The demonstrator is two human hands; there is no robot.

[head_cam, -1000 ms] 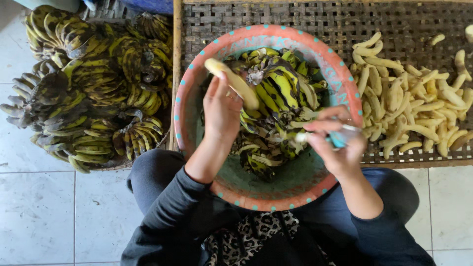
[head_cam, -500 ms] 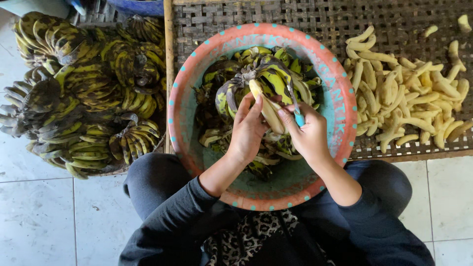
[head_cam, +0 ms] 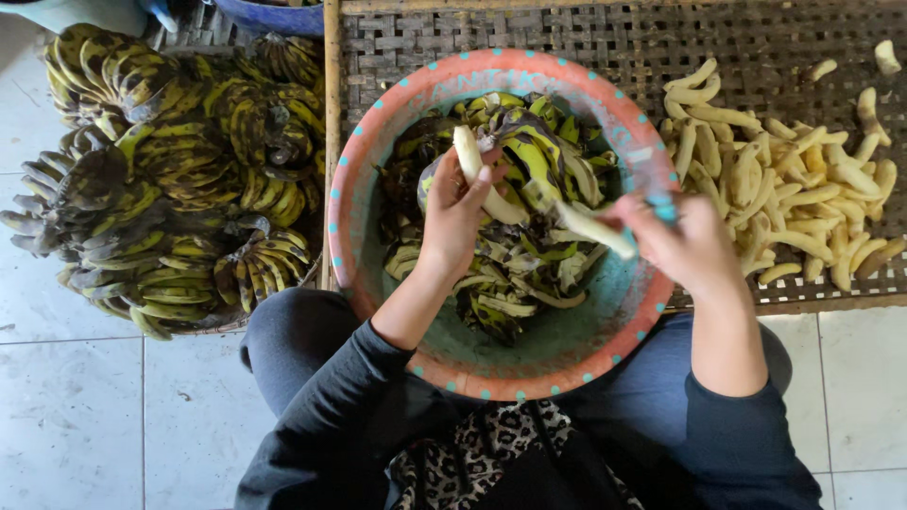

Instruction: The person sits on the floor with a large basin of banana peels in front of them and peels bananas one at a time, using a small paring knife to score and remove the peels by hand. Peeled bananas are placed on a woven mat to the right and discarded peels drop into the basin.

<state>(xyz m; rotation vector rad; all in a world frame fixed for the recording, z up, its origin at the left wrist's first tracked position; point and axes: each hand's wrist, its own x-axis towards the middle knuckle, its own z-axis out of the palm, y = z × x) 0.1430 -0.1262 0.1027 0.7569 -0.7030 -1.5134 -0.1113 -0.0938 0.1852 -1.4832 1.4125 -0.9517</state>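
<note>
At frame centre, the left hand [head_cam: 453, 222] grips a peeled banana [head_cam: 477, 175] over the peel-filled basin [head_cam: 378, 142]. The right hand [head_cam: 685, 246], centre right, is closed on a peeled strip [head_cam: 595, 229] and a blue-handled tool [head_cam: 661, 206].

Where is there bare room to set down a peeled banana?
The woven mat is bare along its top strip and between the basin and the peeled banana pile. The tiled floor is bare at lower left. It is crowded inside the basin with peels, and at left with unpeeled bunches.

Peels [head_cam: 510, 274] in the basin [head_cam: 397, 123], banana bunches [head_cam: 161, 189] left, peeled bananas [head_cam: 784, 189] right on the woven mat [head_cam: 567, 38].
</note>
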